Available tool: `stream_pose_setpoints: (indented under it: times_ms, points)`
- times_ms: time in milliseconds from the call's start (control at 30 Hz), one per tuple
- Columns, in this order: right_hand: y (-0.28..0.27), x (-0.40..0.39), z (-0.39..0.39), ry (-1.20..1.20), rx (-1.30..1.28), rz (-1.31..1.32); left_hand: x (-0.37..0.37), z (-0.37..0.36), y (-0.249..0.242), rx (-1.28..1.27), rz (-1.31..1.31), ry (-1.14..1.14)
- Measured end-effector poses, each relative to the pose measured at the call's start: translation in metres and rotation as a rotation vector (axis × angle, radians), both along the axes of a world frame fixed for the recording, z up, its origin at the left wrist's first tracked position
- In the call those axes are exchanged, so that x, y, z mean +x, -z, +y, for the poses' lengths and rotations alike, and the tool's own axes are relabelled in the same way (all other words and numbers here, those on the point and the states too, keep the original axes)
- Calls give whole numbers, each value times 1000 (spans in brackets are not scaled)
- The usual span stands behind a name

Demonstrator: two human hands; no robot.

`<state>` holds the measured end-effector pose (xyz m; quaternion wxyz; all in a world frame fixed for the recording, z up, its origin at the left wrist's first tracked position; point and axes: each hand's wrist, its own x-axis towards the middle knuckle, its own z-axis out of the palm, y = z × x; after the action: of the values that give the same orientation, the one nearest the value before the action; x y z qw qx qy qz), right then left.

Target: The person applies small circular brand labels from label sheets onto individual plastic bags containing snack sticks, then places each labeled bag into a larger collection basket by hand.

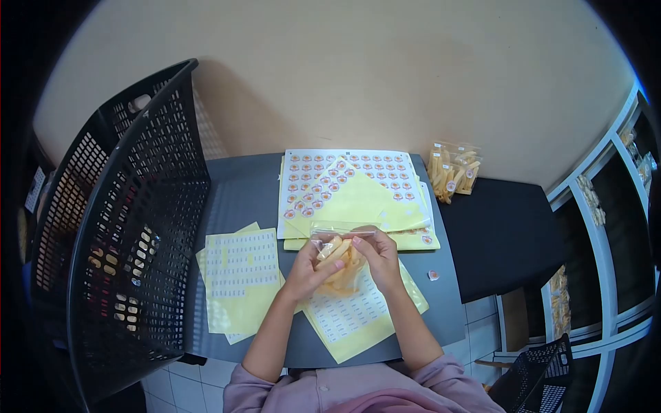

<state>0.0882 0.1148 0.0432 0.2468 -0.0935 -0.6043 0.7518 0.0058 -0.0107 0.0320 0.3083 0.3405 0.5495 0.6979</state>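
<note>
Between my two hands is a clear plastic bag of pale yellow snack sticks [343, 270], held above the grey table. My left hand [311, 268] grips its left side, the thumb lying across the front. My right hand [377, 255] pinches the upper right side near the bag's top edge. Under the bag lies a yellow-backed sheet of small printed labels [354, 320]. Beyond my hands is a stack of round logo sticker sheets [392, 165], with a partly peeled yellow sheet [358, 199] on top.
More small-label sheets [241, 268] lie at left beside a tall black basket [138, 206]. One loose sticker [433, 275] is on the grey table [441, 316]. Filled snack bags [453, 171] stand on a black surface [502, 234]. A white shelf rack [585, 179] and small black basket [533, 375] are at right.
</note>
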Motion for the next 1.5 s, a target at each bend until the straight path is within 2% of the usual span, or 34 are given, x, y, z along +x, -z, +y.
stream_pose_setpoints:
  times_ms: [67,200,467,700,800,1067,1500]
  points:
    - [2,0,1,70,50,-49,-2,5,5,202,-87,-71]
    - [8,-1,-1,33,1,-49,-5,5,12,111,-35,-138]
    - [2,3,-5,10,65,36,4,3,3,165,-109,-201]
    - [-1,4,-5,39,94,-6,3,1,3,143,-145,-190]
    - [0,6,-7,-25,105,-40,5,0,-2,151,-168,-211]
    - [-4,7,-17,23,37,46,10,-2,-14,83,-77,-238]
    - [-7,8,-21,22,17,3,14,0,-11,111,7,-377]
